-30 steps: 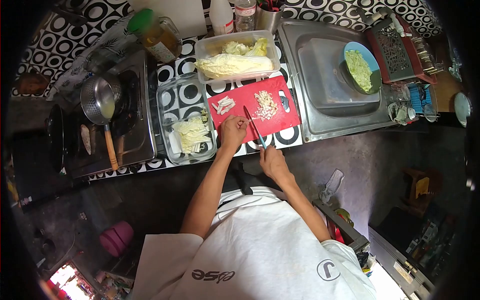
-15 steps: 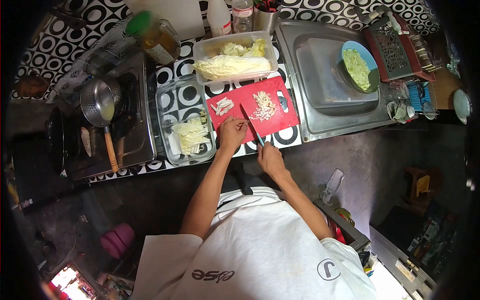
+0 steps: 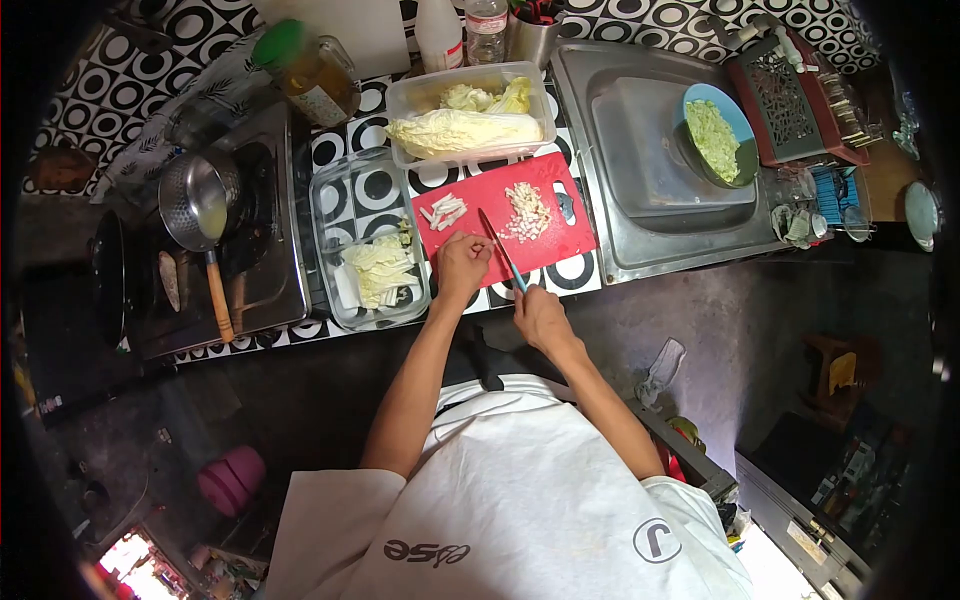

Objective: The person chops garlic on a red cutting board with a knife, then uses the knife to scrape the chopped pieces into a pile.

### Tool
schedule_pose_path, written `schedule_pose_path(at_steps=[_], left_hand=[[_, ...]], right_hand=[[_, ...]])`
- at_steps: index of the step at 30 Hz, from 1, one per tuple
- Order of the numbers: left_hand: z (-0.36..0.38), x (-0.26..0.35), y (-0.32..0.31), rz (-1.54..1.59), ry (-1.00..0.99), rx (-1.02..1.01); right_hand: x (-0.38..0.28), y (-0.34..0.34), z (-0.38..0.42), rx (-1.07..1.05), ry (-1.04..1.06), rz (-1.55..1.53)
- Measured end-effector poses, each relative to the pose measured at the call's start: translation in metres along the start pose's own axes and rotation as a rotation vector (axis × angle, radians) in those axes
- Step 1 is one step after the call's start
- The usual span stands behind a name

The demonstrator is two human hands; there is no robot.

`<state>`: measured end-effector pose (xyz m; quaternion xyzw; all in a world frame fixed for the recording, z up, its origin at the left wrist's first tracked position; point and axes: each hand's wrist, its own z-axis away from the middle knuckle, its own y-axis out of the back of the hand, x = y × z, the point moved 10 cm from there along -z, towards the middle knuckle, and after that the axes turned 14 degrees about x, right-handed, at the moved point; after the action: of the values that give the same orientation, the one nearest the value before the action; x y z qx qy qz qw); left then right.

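Note:
My right hand (image 3: pixel 541 314) is closed round the blue handle of a knife (image 3: pixel 502 247), whose blade lies over the red cutting board (image 3: pixel 470 187). Just left of the blade, my left hand (image 3: pixel 463 265) has its fingers curled at the board's lower edge; whatever they pinch is too small to make out. White strips (image 3: pixel 444 211) rest on the board's left part. To the right of the blade is a pile of small chopped white pieces (image 3: pixel 526 212). A glass container (image 3: pixel 375 275) of cut cabbage leaves stands left of the board.
Behind the board a plastic tub (image 3: pixel 548 125) holds cabbage. On the left stove (image 3: pixel 270 300) sits a perforated ladle (image 3: pixel 200 200). The steel sink (image 3: pixel 640 250) on the right carries a blue bowl (image 3: pixel 748 135) of shredded greens. A jar (image 3: pixel 310 85) and bottles (image 3: pixel 440 40) stand behind.
My left hand has shifted slightly left, away from the blade. The knife has moved very little in my right hand.

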<state>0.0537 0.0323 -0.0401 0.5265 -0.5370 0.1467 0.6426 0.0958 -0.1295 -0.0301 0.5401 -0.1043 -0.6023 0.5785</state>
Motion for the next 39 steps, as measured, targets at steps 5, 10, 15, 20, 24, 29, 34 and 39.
schedule_pose_path(at_steps=[5,10,15,20,24,29,34,39], left_hand=[[0.001,0.002,-0.002,0.018,0.044,-0.037],[0.001,0.002,-0.004,-0.010,-0.008,-0.045],[0.001,0.006,-0.003,-0.009,-0.019,-0.039],[-0.001,-0.003,0.000,-0.008,0.076,-0.022],[-0.001,-0.004,0.001,0.004,0.096,-0.017],[-0.001,-0.005,-0.002,-0.028,0.046,-0.007],[-0.001,0.000,-0.001,-0.023,0.037,-0.025],[-0.002,0.003,-0.001,-0.012,0.012,-0.027]], right_hand=[[0.019,-0.008,0.015,0.042,-0.027,0.002],[0.018,-0.010,0.013,0.076,-0.022,0.036],[0.004,-0.012,-0.009,0.110,0.028,0.006],[-0.007,-0.013,-0.024,0.125,0.066,-0.042],[-0.011,0.001,-0.008,0.103,0.052,-0.039],[0.010,-0.011,0.013,0.057,0.010,-0.004],[0.014,-0.015,0.013,0.050,-0.028,-0.012],[0.009,-0.013,0.002,0.075,-0.021,0.040]])
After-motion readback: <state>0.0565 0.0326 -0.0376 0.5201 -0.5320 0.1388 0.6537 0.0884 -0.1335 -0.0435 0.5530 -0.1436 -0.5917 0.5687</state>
